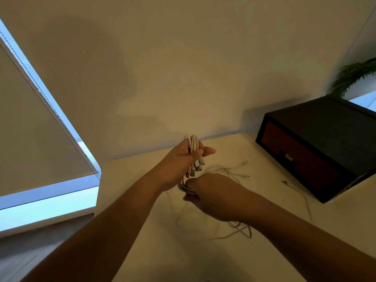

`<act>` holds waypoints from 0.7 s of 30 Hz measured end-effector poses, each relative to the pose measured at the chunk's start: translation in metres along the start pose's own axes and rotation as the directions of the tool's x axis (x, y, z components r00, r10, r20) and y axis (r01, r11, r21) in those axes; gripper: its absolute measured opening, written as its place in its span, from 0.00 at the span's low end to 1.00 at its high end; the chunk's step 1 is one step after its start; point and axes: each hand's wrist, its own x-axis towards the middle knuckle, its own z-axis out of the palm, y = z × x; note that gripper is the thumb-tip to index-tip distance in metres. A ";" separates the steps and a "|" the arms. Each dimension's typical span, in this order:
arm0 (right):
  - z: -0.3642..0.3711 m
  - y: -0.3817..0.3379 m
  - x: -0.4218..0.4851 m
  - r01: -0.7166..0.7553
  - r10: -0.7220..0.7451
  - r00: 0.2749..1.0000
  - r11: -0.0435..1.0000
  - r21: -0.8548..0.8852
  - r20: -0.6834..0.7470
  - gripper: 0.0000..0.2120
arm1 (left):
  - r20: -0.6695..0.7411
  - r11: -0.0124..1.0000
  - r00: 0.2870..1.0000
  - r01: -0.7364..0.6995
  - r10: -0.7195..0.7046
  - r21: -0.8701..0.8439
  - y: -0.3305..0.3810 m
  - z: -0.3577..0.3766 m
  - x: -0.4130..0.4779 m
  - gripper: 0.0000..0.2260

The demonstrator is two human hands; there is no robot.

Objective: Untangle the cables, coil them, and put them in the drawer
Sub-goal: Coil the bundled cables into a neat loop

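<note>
In the middle of the frame, the left hand (179, 161) is holding a bundle of white cables (194, 143) upright above the table (142, 231). Its fingers are curling round the folded strands, with the thumb sticking out to the right. The top loops are poking out above the fist, and a cluster of grey plugs (196, 169) is hanging just below the fingers.

Just beneath, the right hand (215, 192) is meeting the bottom of the same bundle. The back of the hand is hiding most of its fingers, but it seems to be pinching the lower loop between thumb and fingertips.

Loose cables (240, 231) are trailing from under the right hand and lying across the table, spreading toward the right. A single cable (299, 192) is lying apart from them, near the black box (325, 123) at the right of the frame. The box's reddish-brown drawer (295, 157) is sitting flush in its front, well apart from both hands.

A green plant (352, 76) is showing at the upper right, and a window blind (30, 129) is filling the left side.
</note>
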 end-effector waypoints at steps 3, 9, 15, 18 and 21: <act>-0.004 0.007 0.001 0.058 -0.054 0.989 0.998 0.023 -0.136 0.13 | -0.003 0.992 1.000 0.006 -0.006 -0.126 -0.002 -0.002 -0.002 0.08; -0.016 0.020 0.001 0.052 0.002 0.955 0.983 0.175 -0.295 0.13 | 0.030 0.998 0.999 -0.031 0.033 -0.049 -0.003 -0.007 -0.010 0.09; -0.022 0.033 0.003 0.055 0.044 0.926 0.967 0.248 -0.374 0.18 | 0.110 0.981 0.994 -0.049 0.029 0.188 0.003 -0.002 -0.020 0.05; -0.024 0.038 0.006 0.084 0.026 0.932 0.954 0.288 -0.361 0.16 | 0.121 0.990 0.993 0.000 -0.017 0.138 -0.001 -0.005 -0.019 0.03; -0.029 0.043 0.006 0.115 0.014 0.944 0.922 0.369 -0.329 0.13 | 0.140 0.995 0.987 0.064 -0.074 0.073 -0.002 -0.005 -0.019 0.05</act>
